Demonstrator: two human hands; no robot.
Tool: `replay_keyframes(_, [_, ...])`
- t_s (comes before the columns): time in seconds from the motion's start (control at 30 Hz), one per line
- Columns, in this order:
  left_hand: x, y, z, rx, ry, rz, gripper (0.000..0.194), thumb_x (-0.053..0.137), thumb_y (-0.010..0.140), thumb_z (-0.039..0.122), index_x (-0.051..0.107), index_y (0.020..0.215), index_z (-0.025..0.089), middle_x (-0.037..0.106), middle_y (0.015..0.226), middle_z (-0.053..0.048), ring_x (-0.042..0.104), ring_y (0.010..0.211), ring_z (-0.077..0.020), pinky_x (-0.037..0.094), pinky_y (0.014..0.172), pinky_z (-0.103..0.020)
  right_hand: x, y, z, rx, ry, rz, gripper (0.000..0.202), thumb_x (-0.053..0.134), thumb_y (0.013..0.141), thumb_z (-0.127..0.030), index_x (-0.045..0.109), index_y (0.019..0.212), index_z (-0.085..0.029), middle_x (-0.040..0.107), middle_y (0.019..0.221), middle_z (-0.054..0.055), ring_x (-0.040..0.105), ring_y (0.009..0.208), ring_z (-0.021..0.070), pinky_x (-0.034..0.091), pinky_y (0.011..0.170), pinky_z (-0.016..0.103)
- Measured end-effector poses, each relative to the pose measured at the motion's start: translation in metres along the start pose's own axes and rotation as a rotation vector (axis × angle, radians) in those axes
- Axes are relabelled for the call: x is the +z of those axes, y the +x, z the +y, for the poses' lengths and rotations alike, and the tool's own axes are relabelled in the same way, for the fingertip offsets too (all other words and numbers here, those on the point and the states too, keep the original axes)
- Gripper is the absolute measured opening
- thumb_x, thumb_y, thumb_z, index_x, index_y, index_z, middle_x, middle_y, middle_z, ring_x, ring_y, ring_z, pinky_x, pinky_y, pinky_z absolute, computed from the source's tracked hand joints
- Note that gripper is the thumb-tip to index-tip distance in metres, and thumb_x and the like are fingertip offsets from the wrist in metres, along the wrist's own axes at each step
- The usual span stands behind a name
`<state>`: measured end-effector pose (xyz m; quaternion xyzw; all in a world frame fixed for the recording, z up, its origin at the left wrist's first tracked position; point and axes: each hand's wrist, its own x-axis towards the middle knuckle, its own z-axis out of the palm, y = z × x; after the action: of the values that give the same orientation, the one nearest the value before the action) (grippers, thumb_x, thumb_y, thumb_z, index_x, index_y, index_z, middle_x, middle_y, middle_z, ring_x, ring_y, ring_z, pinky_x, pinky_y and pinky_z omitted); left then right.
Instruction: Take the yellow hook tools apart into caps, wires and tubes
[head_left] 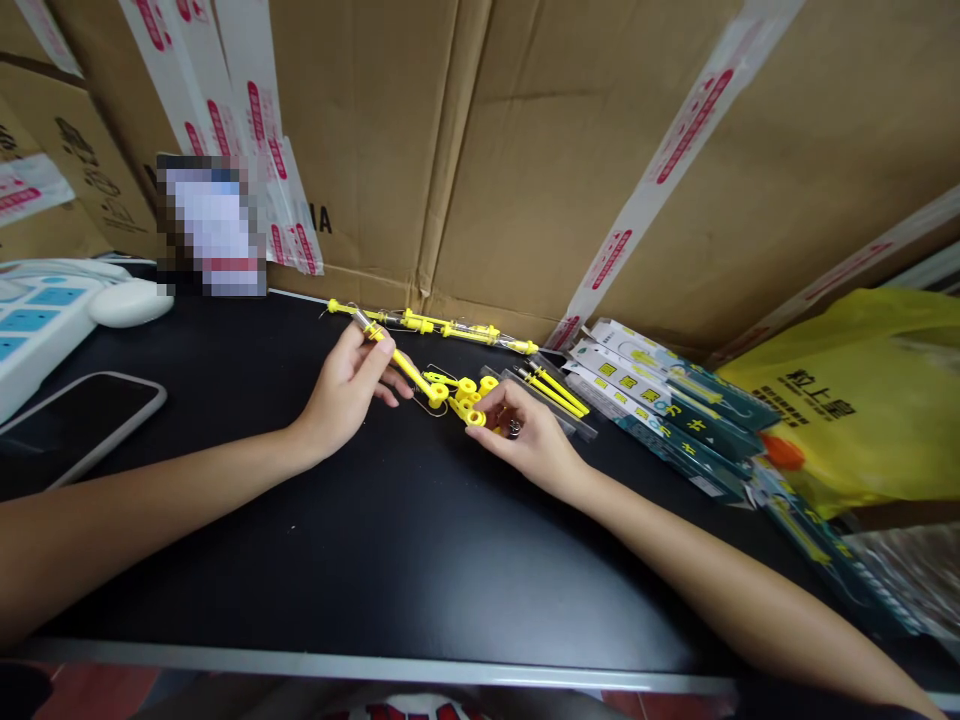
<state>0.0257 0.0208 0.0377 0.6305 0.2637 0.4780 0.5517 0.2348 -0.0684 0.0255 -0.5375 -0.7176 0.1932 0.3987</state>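
Observation:
My left hand (346,385) is closed around a spring scale's yellow rod (401,363), with a silvery spring at its upper end and a round yellow end near the middle of the table. Between the thumb and fingers of my right hand (532,438) is a small yellow ringed cap (475,418). Several similar yellow caps (465,387) lie in a heap just beyond it, along with thin wire hooks. To the right, yellow rods (559,392) with dark tips lie beside clear tubes (581,430). Farther back, a row of spring scales (450,330) stretches along the cardboard.
Printed boxes (652,400) lie stacked at the right, beside a yellow plastic bag (847,400). At left are a phone (82,425), a white power strip (41,320) and a white mouse-shaped object (131,302). Large taped cartons (375,150) wall off the black table's (420,570) back.

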Motion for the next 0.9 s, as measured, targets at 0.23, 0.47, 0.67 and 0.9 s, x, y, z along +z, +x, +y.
replay_keyframes(0.23, [0.003,-0.004,-0.005,-0.044,0.051,-0.073,0.027,0.054,0.085,0.042,0.045,0.089,0.017,0.057,0.074,0.002,0.061,0.054,-0.0089,0.047,0.041,-0.015,0.003,0.002,-0.003,-0.351,-0.425,-0.082,0.013,0.058,0.086,-0.029,0.060,0.095,-0.019,0.062,0.088,0.006,0.054,0.083,0.0185,0.044,0.076,0.033])
replay_keyframes(0.47, [0.007,-0.009,-0.004,-0.056,0.069,-0.185,0.025,0.058,0.083,0.038,0.052,0.089,0.015,0.056,0.072,0.002,0.060,0.055,-0.0080,0.046,0.041,-0.014,0.007,0.008,0.002,-0.311,-0.719,-0.081,0.023,0.054,0.088,-0.030,0.065,0.104,-0.019,0.057,0.089,0.009,0.049,0.080,0.0219,0.042,0.069,0.034])
replay_keyframes(0.67, [0.012,-0.015,-0.001,-0.088,0.076,-0.291,0.029,0.061,0.080,0.038,0.056,0.093,0.013,0.058,0.074,-0.001,0.056,0.051,-0.0076,0.041,0.035,-0.014,0.006,0.000,-0.017,-0.265,-0.307,-0.028,0.020,0.043,0.094,-0.025,0.062,0.097,-0.019,0.058,0.085,0.005,0.052,0.083,0.0172,0.042,0.078,0.032])
replay_keyframes(0.9, [0.014,-0.019,0.002,-0.160,0.049,-0.388,0.035,0.062,0.079,0.040,0.060,0.100,0.012,0.062,0.074,-0.002,0.056,0.048,-0.0083,0.042,0.035,-0.016,0.009,-0.009,-0.028,-0.148,-0.165,-0.109,0.021,0.047,0.092,-0.032,0.054,0.077,-0.019,0.051,0.068,0.000,0.045,0.064,0.0129,0.038,0.064,0.026])
